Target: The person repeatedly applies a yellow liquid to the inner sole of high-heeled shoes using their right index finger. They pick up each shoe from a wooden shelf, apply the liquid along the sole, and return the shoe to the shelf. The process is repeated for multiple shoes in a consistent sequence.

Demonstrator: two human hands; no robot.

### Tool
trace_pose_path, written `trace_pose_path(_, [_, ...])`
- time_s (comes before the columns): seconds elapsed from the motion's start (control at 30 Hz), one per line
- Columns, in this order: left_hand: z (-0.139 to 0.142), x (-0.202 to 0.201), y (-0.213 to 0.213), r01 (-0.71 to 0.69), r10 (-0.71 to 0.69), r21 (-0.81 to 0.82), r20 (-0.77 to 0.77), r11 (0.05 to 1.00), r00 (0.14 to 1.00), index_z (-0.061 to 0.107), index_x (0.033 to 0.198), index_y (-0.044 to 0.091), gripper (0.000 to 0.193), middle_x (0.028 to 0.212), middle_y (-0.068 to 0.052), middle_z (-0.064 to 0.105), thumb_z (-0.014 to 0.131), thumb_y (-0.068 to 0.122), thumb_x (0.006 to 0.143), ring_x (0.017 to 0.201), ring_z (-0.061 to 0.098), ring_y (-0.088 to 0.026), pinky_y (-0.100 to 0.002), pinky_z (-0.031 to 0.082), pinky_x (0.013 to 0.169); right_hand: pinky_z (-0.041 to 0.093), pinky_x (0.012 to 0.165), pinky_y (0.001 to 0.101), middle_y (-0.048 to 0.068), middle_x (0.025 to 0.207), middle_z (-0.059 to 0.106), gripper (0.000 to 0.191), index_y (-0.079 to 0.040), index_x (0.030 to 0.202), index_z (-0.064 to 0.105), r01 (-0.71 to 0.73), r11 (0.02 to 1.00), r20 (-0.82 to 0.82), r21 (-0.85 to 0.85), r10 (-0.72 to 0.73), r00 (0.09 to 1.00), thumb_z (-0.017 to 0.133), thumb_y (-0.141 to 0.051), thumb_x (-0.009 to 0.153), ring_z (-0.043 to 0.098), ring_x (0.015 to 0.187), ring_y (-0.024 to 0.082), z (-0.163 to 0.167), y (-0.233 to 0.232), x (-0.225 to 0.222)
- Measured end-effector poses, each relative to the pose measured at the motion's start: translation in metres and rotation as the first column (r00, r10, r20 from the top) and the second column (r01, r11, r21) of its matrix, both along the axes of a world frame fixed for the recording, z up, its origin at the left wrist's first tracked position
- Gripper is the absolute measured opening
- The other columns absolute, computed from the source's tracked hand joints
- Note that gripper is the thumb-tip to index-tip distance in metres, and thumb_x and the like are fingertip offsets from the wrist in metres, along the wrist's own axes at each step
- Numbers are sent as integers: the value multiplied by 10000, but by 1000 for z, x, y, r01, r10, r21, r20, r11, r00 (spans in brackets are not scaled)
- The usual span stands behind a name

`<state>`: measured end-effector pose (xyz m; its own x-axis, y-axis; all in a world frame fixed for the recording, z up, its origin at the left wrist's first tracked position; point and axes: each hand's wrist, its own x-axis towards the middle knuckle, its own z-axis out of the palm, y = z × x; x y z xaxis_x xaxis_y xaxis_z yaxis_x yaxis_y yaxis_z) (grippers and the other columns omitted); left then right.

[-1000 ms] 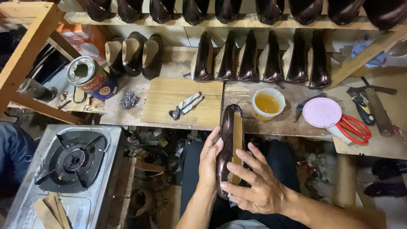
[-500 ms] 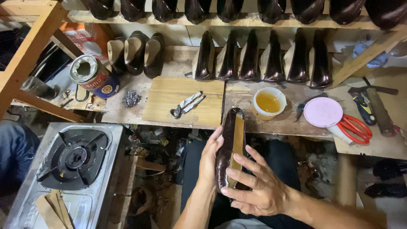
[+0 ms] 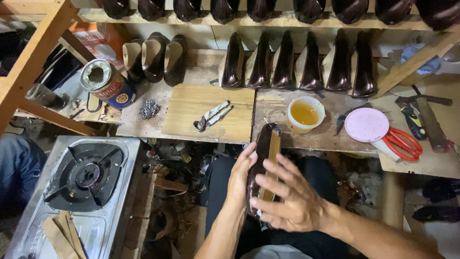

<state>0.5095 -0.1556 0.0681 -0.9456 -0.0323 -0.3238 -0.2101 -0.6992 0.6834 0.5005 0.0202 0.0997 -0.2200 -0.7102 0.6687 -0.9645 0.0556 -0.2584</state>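
Head view, lower centre: I see both hands on a dark shoe (image 3: 262,158) held sole-up over the lap. Left hand (image 3: 239,175) cups its side, steadying it; right hand (image 3: 287,201) lies fingers spread, pressing the tan sole. Glue cup (image 3: 304,114) and pincers (image 3: 211,116) wait on the worktop (image 3: 211,103) above.

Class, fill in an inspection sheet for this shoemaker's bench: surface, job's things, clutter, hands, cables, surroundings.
Surface: worn wooden bench, pale board on top.
Job's things: dark glossy shoe upper on a tan-soled last, over the lap.
Clutter: metal pincers, cup of amber liquid, pink round lid, red-handled scissors, opened tin can.
Hands: left hand cradles the shoe's side; right hand presses on its sole.
Cables: nothing seen.
Surroundings: row of dark shoes, steel gas burner.
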Motion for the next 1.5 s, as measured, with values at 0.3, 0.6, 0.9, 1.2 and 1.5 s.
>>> trace_pose_path(0.3, [-4,-1,-4,7,-4,73,-39,997,999,473,1497,37,555,1330,-170,650,530,252,989,1178,643,-239,-353,517,1007,219,1280,622,83,1618,366,328,-252,1280,739,-27,999,-7,44,27,1000,630,-442,1035,291,1547,366,-2,0,2])
trace_pose_path(0.6, [16,12,-9,88,-65,213,-112,973,992,411,1528,13,611,1407,-164,603,528,235,971,1228,626,-234,-360,501,1035,208,1300,557,113,1624,362,336,-266,1234,732,276,961,68,-19,-274,959,555,-451,1017,285,1542,340,-15,7,-17])
trace_pose_path(0.9, [29,26,-5,167,-136,150,-196,974,971,382,1538,-25,699,1488,-198,538,571,288,942,1315,582,-275,-380,476,1090,223,1289,555,219,1628,357,407,-126,1333,680,564,825,125,36,-564,817,528,-361,1038,265,1545,426,-3,23,-50])
trace_pose_path(1.2, [17,16,-4,18,12,157,-185,987,983,341,1556,-6,715,1495,-199,530,540,296,939,1304,585,-285,-410,473,1079,254,1257,585,159,1530,464,353,-137,1255,701,393,919,27,-2,-393,919,598,-347,990,353,1488,405,4,9,-3])
trace_pose_path(1.5, [19,13,-10,-194,248,288,-166,938,954,250,1610,74,745,1480,-201,497,549,328,977,1259,562,-328,-478,473,1040,328,1255,529,201,1571,462,454,-37,1393,588,268,960,532,-79,-187,826,519,-245,996,438,1501,368,-2,16,8])
